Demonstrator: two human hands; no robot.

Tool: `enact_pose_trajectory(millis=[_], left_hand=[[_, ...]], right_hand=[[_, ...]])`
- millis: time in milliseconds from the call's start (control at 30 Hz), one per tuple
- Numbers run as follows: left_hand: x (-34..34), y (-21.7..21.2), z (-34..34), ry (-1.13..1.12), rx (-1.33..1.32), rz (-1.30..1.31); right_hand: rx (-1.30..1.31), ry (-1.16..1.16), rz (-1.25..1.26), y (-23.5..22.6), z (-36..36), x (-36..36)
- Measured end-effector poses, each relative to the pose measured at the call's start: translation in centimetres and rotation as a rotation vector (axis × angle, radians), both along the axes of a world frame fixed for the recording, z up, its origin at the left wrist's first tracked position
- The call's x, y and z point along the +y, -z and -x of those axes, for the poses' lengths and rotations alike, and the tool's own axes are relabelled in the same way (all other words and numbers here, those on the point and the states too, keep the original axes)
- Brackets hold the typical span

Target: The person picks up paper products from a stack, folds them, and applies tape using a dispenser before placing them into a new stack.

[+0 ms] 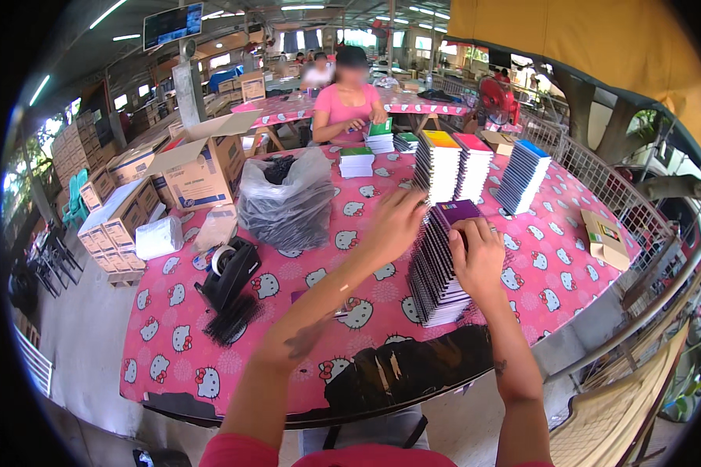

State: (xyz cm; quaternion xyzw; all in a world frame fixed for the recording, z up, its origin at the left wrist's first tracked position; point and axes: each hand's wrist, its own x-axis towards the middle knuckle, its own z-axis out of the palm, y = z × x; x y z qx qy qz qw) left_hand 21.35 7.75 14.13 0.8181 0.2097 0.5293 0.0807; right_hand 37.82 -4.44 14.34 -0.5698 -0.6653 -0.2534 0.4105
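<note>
A tall stack of spiral notebooks (440,272) stands at the table's near right, with a purple-covered notebook (458,210) on top. My right hand (479,253) bends its fingers over that notebook's near right corner and edge. Just beside the stack's upper left, my left hand (401,220) is raised with its fingers curled together. A dark bit shows at those fingertips, too small to name. Behind the stack rise a yellow-topped notebook stack (438,167), a pink-topped one (473,167) and a blue-topped one (523,179).
Left of my forearm lie a black tape dispenser (230,272) and a bundle of black spiral coils (234,317). Farther back are a filled plastic bag (286,202) and an open carton (202,167). Across the table a person (349,109) handles green-covered notebooks (379,138). Flattened cardboard (604,239) lies at right.
</note>
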Motion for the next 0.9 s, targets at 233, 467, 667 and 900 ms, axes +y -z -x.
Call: enact_pose_trajectory(millis=[233,467,667,900], left_hand=[[-6.4,15.8,23.0,-0.331,0.617,0.323],[-7.0,19.9,22.6,-0.41,0.796,-0.091],[-8.7,15.9,22.3,-0.497,0.665,0.134],[-15.6,13.9,22.5,-0.292,0.618,0.244]], right_hand=[[0.055,-0.406,-0.139,1.4,5.9,-4.4],[0.285,-0.74,0.408,13.8,14.9,-2.8],[0.43,-0.742,0.473,16.3,15.3,-2.3],[1.096,-0.86,0.685,22.8,14.5,-2.1]])
